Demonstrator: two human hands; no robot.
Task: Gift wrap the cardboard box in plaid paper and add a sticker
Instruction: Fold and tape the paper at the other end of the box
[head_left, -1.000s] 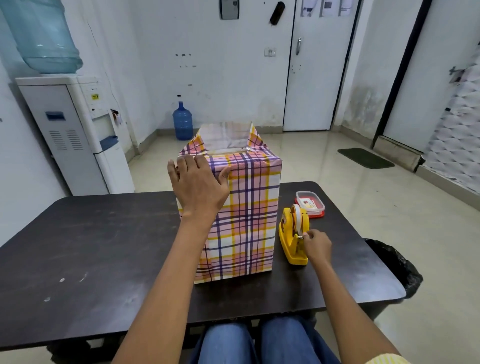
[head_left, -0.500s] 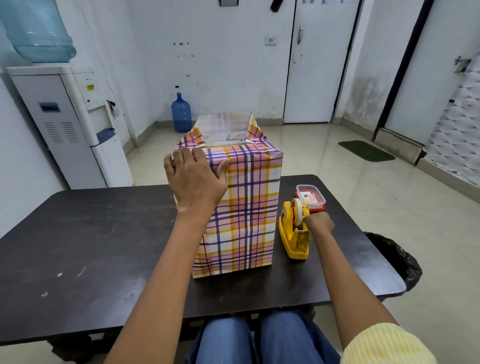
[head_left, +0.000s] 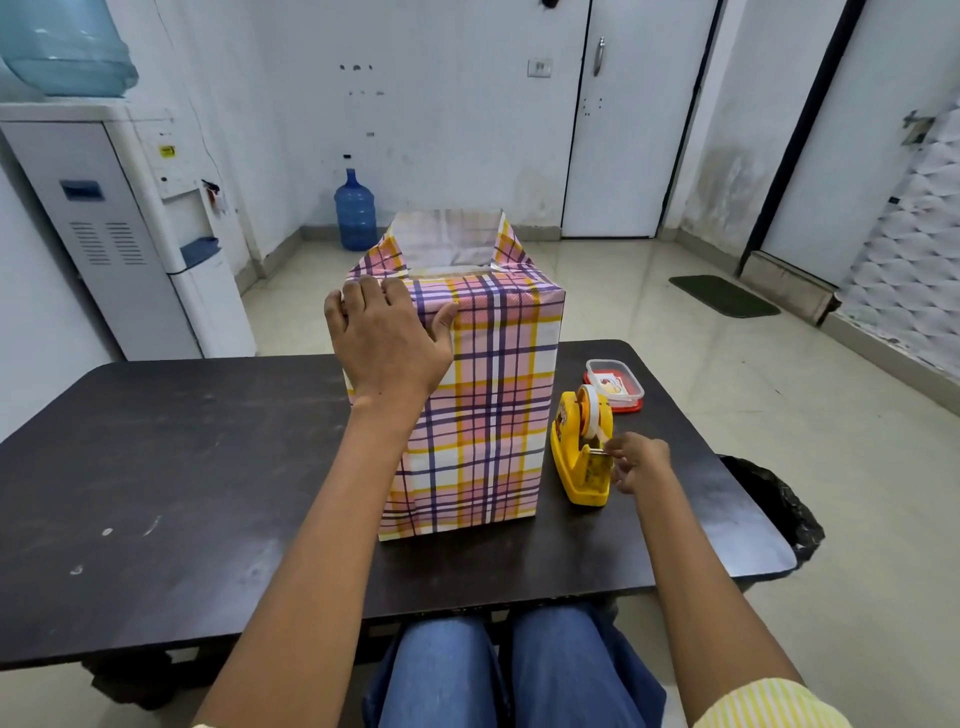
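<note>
My left hand (head_left: 387, 338) lies spread on the upper left of the cardboard box (head_left: 447, 270), palm flat against the near face and fingers bent over the top edge, tips out of sight. It presses rather than grips. I judge that's there to pin the plaid paper (head_left: 488, 395) tight to the box so the fold at that edge does not spring open while my other hand is away.

The box stands upright in the middle of the dark table (head_left: 182, 467), clad in paper on every side I can see. At the top the far flaps stand up unfolded, and a strip of bare cardboard shows between them, so the top is not closed yet.

My right hand (head_left: 641, 462) is at the yellow tape dispenser (head_left: 579, 467), which sits just beside the box on its right, within reach so I need not let go of the paper. Thumb and fingertips pinch the loose end of the tape (head_left: 590, 410) at the cutter. The next move, as I see it, is to draw out a short piece and tear it.

Behind the dispenser sits a small clear container with a red base (head_left: 615, 384); whether the sticker is in there I cannot tell
</note>
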